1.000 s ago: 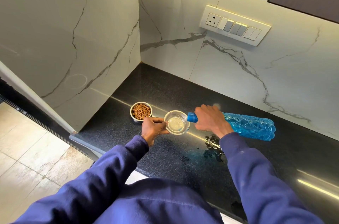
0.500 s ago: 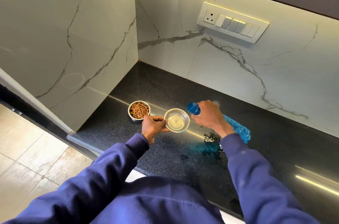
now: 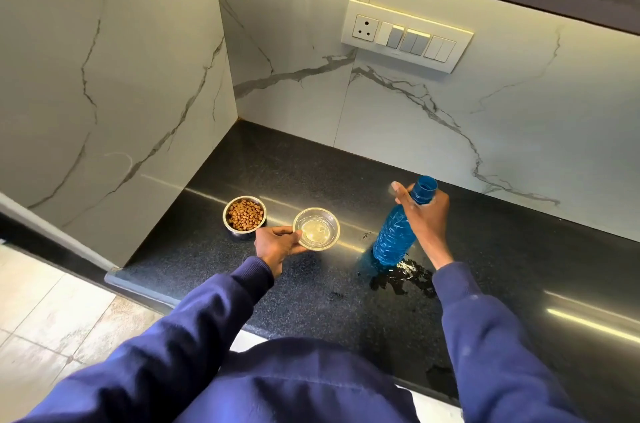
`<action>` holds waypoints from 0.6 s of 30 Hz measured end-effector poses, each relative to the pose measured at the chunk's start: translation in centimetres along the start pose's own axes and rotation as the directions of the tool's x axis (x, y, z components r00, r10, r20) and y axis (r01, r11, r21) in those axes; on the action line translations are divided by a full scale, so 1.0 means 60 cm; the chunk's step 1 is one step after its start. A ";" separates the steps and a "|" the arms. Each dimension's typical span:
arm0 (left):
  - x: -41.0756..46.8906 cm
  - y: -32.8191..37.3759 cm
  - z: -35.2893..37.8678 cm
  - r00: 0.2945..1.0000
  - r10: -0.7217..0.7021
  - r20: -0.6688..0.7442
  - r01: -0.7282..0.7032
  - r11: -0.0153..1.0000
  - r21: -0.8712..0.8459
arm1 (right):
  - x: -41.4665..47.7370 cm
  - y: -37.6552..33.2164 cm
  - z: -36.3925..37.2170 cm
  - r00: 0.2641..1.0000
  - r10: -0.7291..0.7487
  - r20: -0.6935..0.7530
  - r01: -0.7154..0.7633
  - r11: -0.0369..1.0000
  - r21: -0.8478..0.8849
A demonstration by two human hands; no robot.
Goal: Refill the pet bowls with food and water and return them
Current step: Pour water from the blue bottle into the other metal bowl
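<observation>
Holding the blue bottle (image 3: pixel 394 237) upright on the desk (image 3: pixel 519 249), my right grip (image 3: pixel 424 218) is closed round its neck. My left grip (image 3: pixel 277 244) pinches the water bowl (image 3: pixel 316 229) rim, left of the bottle; the food bowl (image 3: pixel 245 214) stands just beyond, nearer my left.

On the countertop (image 3: pixel 277 159), near its left end, the bowl of kibble (image 3: pixel 244 214) sits just left of the glass bowl (image 3: pixel 316 229), the 2 close together. The left hand (image 3: pixel 277 246) is at the glass bowl's near-left rim. Well to the right stands the bottle (image 3: pixel 398 235), upright, with the right hand (image 3: pixel 427 218) around its upper part. A puddle (image 3: pixel 403 279) lies at the bottle's base, toward the front edge. The switch panel (image 3: pixel 407 34) is on the wall behind.
</observation>
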State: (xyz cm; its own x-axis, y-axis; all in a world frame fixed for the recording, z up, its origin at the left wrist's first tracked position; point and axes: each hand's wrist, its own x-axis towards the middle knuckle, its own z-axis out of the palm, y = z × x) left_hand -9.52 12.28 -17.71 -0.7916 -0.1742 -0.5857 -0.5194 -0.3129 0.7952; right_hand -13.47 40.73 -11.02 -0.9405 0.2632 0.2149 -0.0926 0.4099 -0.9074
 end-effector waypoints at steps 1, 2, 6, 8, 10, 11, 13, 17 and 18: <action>0.002 -0.003 0.003 1.000 -0.012 -0.014 0.012 1.000 -0.010 | -0.004 0.004 -0.004 1.000 0.013 -0.015 -0.013 1.000 0.027; 0.003 -0.003 0.006 0.999 -0.026 -0.030 0.025 1.000 -0.014 | -0.007 0.008 -0.008 0.999 0.027 -0.030 -0.025 0.998 0.054; 0.013 -0.007 0.019 0.994 -0.068 -0.086 0.068 0.998 -0.002 | -0.018 0.022 -0.021 0.997 0.028 -0.078 -0.019 0.994 0.108; 0.015 -0.009 0.025 0.990 -0.088 -0.108 0.087 0.996 -0.011 | -0.024 0.026 -0.021 0.998 0.011 -0.063 -0.003 0.992 0.125; 0.019 -0.012 0.031 0.984 -0.111 -0.137 0.105 0.993 -0.049 | -0.028 0.027 -0.019 0.998 -0.002 -0.060 0.011 0.990 0.140; 0.021 -0.014 0.033 0.980 -0.124 -0.153 0.114 0.991 -0.072 | -0.028 0.028 -0.018 0.998 -0.005 -0.065 0.015 0.988 0.151; 0.026 -0.016 0.036 0.972 -0.156 -0.176 0.138 0.984 -0.114 | -0.027 0.028 -0.019 0.997 -0.015 -0.070 0.026 0.985 0.169; 0.039 -0.022 0.043 0.959 -0.180 -0.217 0.148 0.977 -0.154 | -0.026 0.037 -0.020 0.998 -0.025 -0.060 0.035 0.986 0.163; 0.041 -0.023 0.044 0.961 -0.179 -0.212 0.145 0.975 -0.168 | -0.027 0.040 -0.021 0.998 -0.029 -0.053 0.037 0.988 0.153</action>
State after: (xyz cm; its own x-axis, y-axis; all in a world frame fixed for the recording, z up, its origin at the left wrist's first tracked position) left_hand -11.61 14.77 -19.86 -0.5992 -0.3090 -0.7386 -0.5673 -0.4871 0.6640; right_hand -11.77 42.39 -13.09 -0.9187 0.2975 0.2598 -0.1759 0.2807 -0.9435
